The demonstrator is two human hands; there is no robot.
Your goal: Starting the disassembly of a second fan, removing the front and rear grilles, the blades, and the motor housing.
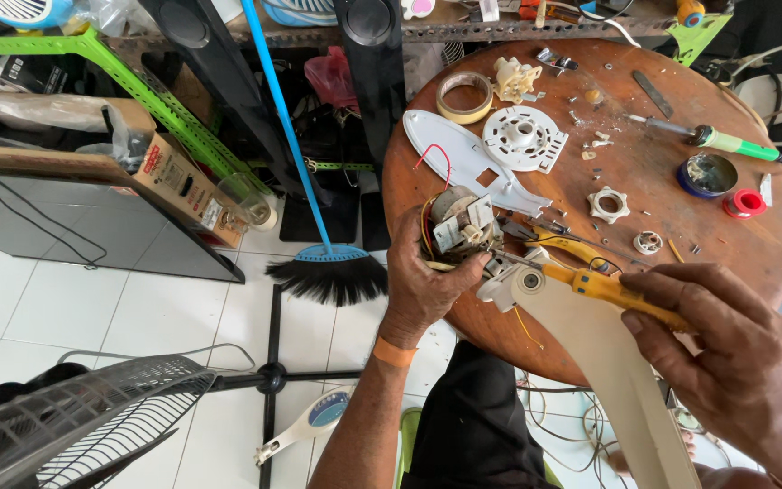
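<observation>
white floor tiles (65,299) ran under a round wooden table (753,244), its brown top scuffed and strewn with small screws and parts. nearest the camera, the right hand (735,362) was wrapped tight round the yellow handles of a pair of pliers (604,288), whose long axis ran from the lower right up toward the left, the dark metal nose pointing at the motor. under the pliers lay a long cream plastic fan neck (608,362), smooth and tapered, widening toward the lower right. the left hand (423,281), an orange band at its wrist, gripped a small fan motor (459,226) at the table's near left edge: a grey metal core with copper windings and red and yellow wires curling off it. beyond it lay a flat white plastic cover (463,158), elongated, and a round white slotted disc (522,138). a white toothed ring (608,204) sat to the right. further out, a shallow blue tin (708,174) held a dull greyish paste, with a red roll of tape (744,203) just beside it. a soldering iron with a green handle (726,140) lay pointing left, and a roll of tan tape (463,97) sat at the far rim. off the table, a blue-handled broom (319,235) leaned by a black stand.
</observation>
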